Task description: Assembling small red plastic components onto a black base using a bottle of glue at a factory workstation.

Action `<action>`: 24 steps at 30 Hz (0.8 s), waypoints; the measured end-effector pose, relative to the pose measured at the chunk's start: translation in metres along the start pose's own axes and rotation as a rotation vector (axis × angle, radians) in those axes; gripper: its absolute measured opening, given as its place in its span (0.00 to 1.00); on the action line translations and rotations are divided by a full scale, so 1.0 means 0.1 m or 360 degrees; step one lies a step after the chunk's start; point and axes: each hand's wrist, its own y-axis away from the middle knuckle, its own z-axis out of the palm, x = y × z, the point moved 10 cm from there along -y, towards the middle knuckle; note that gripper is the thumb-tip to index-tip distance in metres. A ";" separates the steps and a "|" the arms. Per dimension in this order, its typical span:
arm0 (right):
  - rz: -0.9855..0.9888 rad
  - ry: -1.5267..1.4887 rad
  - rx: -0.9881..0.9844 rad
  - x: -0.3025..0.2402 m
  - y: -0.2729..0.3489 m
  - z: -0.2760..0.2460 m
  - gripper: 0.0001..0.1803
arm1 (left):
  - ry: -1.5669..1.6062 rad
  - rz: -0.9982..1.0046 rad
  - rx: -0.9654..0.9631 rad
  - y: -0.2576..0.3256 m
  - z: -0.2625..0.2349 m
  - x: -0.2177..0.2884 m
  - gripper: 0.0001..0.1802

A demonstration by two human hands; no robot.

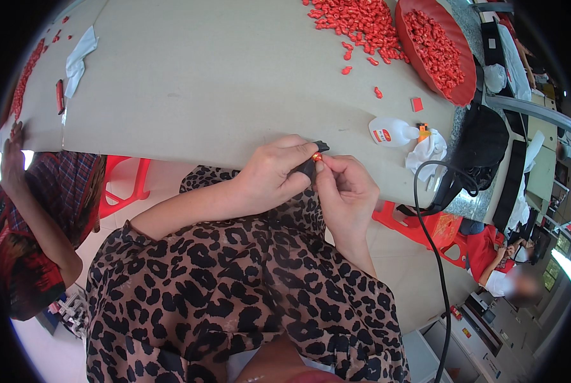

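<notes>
Beyond the left hand (pixel 272 175) gripping a black tool (pixel 309 165) and right hand (pixel 344 188) pinching a red piece (pixel 316 156) lies a glue bottle (pixel 390 132).

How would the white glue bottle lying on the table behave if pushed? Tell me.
The glue bottle lies on its side, so it would probably slide or roll. It looks like light plastic. Its orange nozzle touches a crumpled white cloth, which might check it.

My left hand (pixel 269 175) grips a black tool (pixel 309 163) at the table's (pixel 202 83) near edge; my right hand (pixel 346 191) pinches a small red piece (pixel 316 156) against its tip. Glue bottle (pixel 392 131) just right, red pieces (pixel 362 22) heaped far right.
</notes>
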 end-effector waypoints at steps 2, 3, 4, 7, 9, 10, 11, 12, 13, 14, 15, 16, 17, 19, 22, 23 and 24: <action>0.0025 -0.0059 0.0011 0.03 0.01 0.00 0.03 | -0.0019 0.0022 -0.0001 0.00 0.00 0.00 0.17; 0.0020 -0.0061 0.0012 0.03 0.02 0.00 0.03 | -0.0033 0.0039 -0.0004 0.01 0.00 0.01 0.17; 0.0016 -0.0034 0.0015 0.03 0.02 0.00 0.03 | -0.0033 0.0045 -0.0005 0.01 0.01 0.01 0.17; -0.0010 0.0006 0.0022 0.02 0.03 0.00 0.03 | -0.0069 0.0037 0.0000 0.02 0.01 0.00 0.16; -0.0029 0.0016 0.0019 0.01 0.03 0.01 0.03 | -0.0073 0.0032 0.0016 0.02 0.00 -0.01 0.16; -0.0041 0.0040 0.0028 -0.01 0.03 0.00 0.03 | -0.0070 0.0031 0.0015 0.02 0.00 -0.01 0.16; -0.0053 0.0064 0.0037 -0.02 0.03 0.00 0.03 | -0.0046 0.0024 0.0016 0.01 0.00 0.00 0.16; -0.0048 0.0065 0.0036 -0.02 0.04 0.00 0.03 | -0.0022 0.0016 0.0017 0.01 0.00 -0.01 0.16; -0.0071 0.0065 0.0035 -0.02 0.04 0.00 0.03 | -0.0021 0.0010 0.0017 0.01 0.00 -0.01 0.16; -0.0093 0.0065 0.0034 -0.03 0.04 0.00 0.03 | 0.0001 -0.0009 0.0018 0.01 0.01 -0.02 0.15; -0.0086 0.0065 0.0032 -0.03 0.04 0.00 0.03 | 0.0023 -0.0028 0.0020 0.01 0.01 -0.03 0.15; -0.0080 0.0050 0.0043 -0.03 0.04 0.00 0.03 | 0.0025 -0.0036 0.0019 0.01 0.01 -0.04 0.15; -0.0074 0.0034 0.0055 -0.04 0.04 -0.01 0.04 | 0.0017 -0.0036 0.0029 0.01 0.01 -0.04 0.15; -0.0082 0.0062 0.0043 -0.05 0.03 0.00 0.04 | 0.0010 -0.0044 0.0041 0.01 0.00 -0.03 0.15; -0.0086 0.0086 0.0036 -0.06 0.03 0.01 0.04 | 0.0050 -0.0102 0.0045 0.01 -0.01 -0.05 0.16; -0.0081 0.0083 0.0043 -0.06 0.03 0.01 0.04 | 0.0035 -0.0070 0.0044 0.00 -0.01 -0.03 0.16; -0.0078 0.0083 0.0041 -0.06 0.02 0.01 0.04 | 0.0019 -0.0037 0.0043 0.00 -0.01 -0.01 0.16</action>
